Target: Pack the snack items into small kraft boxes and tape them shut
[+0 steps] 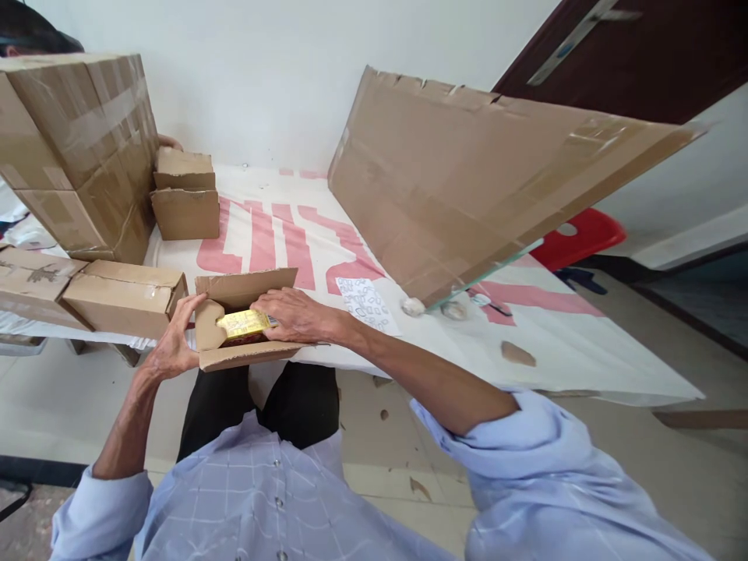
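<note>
An open cardboard box sits at the table's front edge, its long flaps folded outward. My left hand clasps its left end, thumb and fingers on the cardboard wall. Inside lies a small yellow printed box. My right hand reaches into the right part of the cardboard box with its fingers closed around the yellow box's right end. Something dark reddish shows under the yellow box, too hidden to name. The fingertips of my right hand are out of sight.
Taped cartons are stacked at the left, with a closed carton nearer. Small open boxes stand behind. A large cardboard sheet leans at the right above a printed paper and tape rolls. Another person's head shows behind the stack.
</note>
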The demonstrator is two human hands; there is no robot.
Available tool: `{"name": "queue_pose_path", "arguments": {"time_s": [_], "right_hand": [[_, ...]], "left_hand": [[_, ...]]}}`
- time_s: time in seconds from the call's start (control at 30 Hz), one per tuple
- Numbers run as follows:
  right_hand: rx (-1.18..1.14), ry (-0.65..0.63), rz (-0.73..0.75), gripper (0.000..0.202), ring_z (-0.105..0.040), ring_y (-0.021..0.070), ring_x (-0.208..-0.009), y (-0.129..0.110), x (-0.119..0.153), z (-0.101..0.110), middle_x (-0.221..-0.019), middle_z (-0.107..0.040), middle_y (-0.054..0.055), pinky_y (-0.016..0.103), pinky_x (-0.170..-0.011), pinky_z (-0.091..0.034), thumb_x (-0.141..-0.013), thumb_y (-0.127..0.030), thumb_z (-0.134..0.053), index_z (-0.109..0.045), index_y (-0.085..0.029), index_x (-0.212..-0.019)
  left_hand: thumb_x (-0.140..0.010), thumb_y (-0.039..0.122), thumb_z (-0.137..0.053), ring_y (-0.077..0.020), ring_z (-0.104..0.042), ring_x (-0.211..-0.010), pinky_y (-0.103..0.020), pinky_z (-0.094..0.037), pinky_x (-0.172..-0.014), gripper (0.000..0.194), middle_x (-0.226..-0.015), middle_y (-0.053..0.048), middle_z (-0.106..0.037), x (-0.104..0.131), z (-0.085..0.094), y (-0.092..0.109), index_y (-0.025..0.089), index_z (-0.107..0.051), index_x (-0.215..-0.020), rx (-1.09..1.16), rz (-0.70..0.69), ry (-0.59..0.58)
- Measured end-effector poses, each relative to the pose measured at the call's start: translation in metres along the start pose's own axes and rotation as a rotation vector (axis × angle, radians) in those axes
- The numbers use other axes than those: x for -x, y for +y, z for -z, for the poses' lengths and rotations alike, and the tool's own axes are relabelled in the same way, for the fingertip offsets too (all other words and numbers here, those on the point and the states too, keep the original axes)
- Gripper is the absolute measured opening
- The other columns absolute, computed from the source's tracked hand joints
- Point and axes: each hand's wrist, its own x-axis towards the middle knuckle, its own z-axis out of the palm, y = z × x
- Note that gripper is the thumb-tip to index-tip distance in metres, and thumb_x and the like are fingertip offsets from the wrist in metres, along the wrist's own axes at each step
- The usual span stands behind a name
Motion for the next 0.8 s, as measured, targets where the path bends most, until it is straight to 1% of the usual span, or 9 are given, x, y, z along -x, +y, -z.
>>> {"name": "queue_pose_path", "arguments": {"time_s": [0.07,0.2,0.3,0.37,0.47,0.57,0.67,0.73,0.8], "right_hand": [[-0.052,-0.005,-0.013,0.033,-0.073,0.0290,-0.107,0.001,0.004,0.009,-0.115,-0.080,0.012,0.040,-0.091,-0.055,-0.090,-0.022,-0.073,-0.078,-0.021,-0.123],[-0.299,0.159,-0.054,0.046,-0.072,0.0274,-0.117,0.010,0.015,0.030,-0.132,-0.077,0.012,0.041,-0.096,-0.060,-0.094,-0.027,-0.070,-0.073,-0.021,-0.140],[-0.474,0.213,-0.090,0.046,-0.073,0.0266,-0.118,0.018,0.025,0.042,-0.140,-0.075,0.012,0.041,-0.095,-0.063,-0.096,-0.033,-0.070,-0.075,-0.021,-0.140],[-0.552,0.258,-0.130,0.048,-0.073,0.0266,-0.117,0.024,0.031,0.048,-0.140,-0.076,0.013,0.041,-0.095,-0.064,-0.095,-0.036,-0.071,-0.075,-0.020,-0.140],[-0.641,0.374,-0.195,0.053,-0.074,0.0268,-0.115,0.033,0.037,0.058,-0.137,-0.077,0.012,0.043,-0.097,-0.064,-0.094,-0.042,-0.075,-0.076,-0.019,-0.141],[-0.741,0.508,-0.226,0.057,-0.074,0.0289,-0.117,0.041,0.039,0.069,-0.134,-0.079,0.010,0.045,-0.099,-0.065,-0.090,-0.053,-0.082,-0.079,-0.021,-0.137],[-0.811,0.616,-0.243,0.063,-0.075,0.0315,-0.121,0.047,0.040,0.081,-0.136,-0.079,0.011,0.047,-0.102,-0.066,-0.084,-0.060,-0.086,-0.081,-0.022,-0.134],[-0.833,0.671,-0.253,0.065,-0.074,0.0325,-0.124,0.050,0.040,0.089,-0.138,-0.078,0.011,0.050,-0.106,-0.065,-0.084,-0.062,-0.087,-0.080,-0.023,-0.135],[-0.836,0.719,-0.264,0.066,-0.074,0.0334,-0.127,0.052,0.042,0.097,-0.138,-0.078,0.011,0.052,-0.110,-0.064,-0.084,-0.064,-0.087,-0.080,-0.023,-0.135]], "left_hand": [[-0.071,0.061,-0.096,-0.0450,-0.045,-0.158,-0.057,-0.057,-0.118,0.117,-0.170,-0.020,-0.040,-0.001,0.000,0.000,0.026,-0.042,-0.169,0.009,0.015,0.006],[-0.069,0.060,-0.098,-0.0439,-0.047,-0.157,-0.055,-0.057,-0.118,0.122,-0.169,-0.019,-0.042,-0.006,0.002,-0.001,0.025,-0.039,-0.170,0.020,0.072,0.038],[-0.066,0.058,-0.099,-0.0439,-0.050,-0.155,-0.055,-0.057,-0.117,0.128,-0.169,-0.019,-0.044,-0.012,0.003,-0.004,0.026,-0.035,-0.172,0.077,0.106,0.072],[-0.064,0.057,-0.100,-0.0442,-0.052,-0.153,-0.056,-0.057,-0.118,0.131,-0.169,-0.020,-0.045,-0.017,0.003,-0.006,0.026,-0.034,-0.172,0.113,0.128,0.075],[-0.062,0.057,-0.101,-0.0453,-0.053,-0.153,-0.059,-0.056,-0.119,0.132,-0.170,-0.021,-0.045,-0.025,0.002,-0.010,0.025,-0.035,-0.171,0.146,0.148,0.078],[-0.062,0.057,-0.101,-0.0462,-0.051,-0.155,-0.060,-0.057,-0.117,0.131,-0.173,-0.022,-0.043,-0.037,0.001,-0.015,0.026,-0.035,-0.171,0.169,0.138,0.090],[-0.062,0.052,-0.101,-0.0456,-0.048,-0.158,-0.060,-0.058,-0.117,0.131,-0.174,-0.023,-0.041,-0.051,-0.001,-0.023,0.027,-0.034,-0.172,0.173,0.128,0.130],[-0.063,0.046,-0.099,-0.0443,-0.048,-0.159,-0.061,-0.055,-0.120,0.128,-0.175,-0.022,-0.041,-0.062,-0.002,-0.028,0.026,-0.035,-0.171,0.153,0.125,0.174],[-0.066,0.041,-0.097,-0.0427,-0.048,-0.159,-0.063,-0.047,-0.127,0.121,-0.174,-0.021,-0.044,-0.072,-0.001,-0.032,0.026,-0.038,-0.170,0.109,0.123,0.214]]}}
